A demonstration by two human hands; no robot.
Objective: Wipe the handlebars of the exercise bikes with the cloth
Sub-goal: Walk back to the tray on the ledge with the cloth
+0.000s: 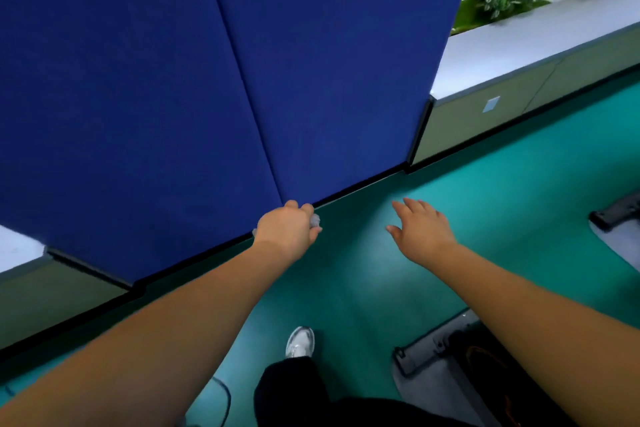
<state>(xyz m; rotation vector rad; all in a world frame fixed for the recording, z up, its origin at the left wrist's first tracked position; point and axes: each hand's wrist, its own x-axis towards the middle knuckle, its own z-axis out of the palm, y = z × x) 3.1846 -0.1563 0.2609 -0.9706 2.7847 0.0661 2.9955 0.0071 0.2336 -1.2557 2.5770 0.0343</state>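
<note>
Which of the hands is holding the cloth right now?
The left hand, fingers curled round the grey cloth. The right hand is spread open, empty.

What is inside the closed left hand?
The left hand grips a crumpled pale cloth. Only a small bit shows past the fingers; the rest is covered by the hand.
</note>
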